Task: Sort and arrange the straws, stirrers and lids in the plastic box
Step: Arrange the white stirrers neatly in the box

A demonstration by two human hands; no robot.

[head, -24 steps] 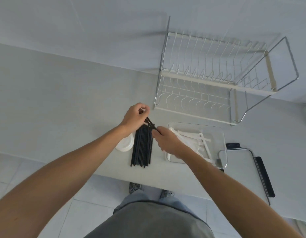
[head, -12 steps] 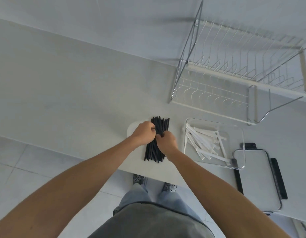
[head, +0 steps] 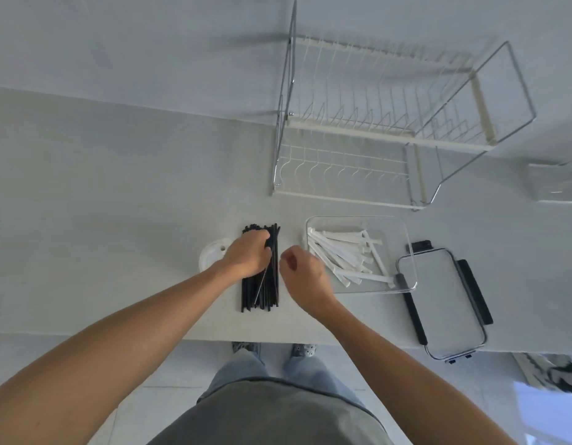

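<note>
White counter (head: 117,220), clear plastic box (head: 410,252) holding white stirrers (head: 342,252), left fingers (head: 262,244) gripping black straws (head: 260,293), right fingers (head: 289,256) curled.

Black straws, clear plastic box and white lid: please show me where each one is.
Black straws (head: 260,297), head view, near end of the bundle.
Clear plastic box (head: 355,217), head view, far rim.
White lid (head: 210,253), head view, top face.

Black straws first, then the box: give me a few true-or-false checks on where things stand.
1. The black straws lie on the counter, outside the plastic box. True.
2. The box holds white stirrers. True.
3. The right hand grips the straws. False: it holds nothing, beside them; the left hand grips them.
4. The box lid is on the box. False: it lies beside it, overlapping one corner.
5. A white round lid sits left of the straws. True.
</note>
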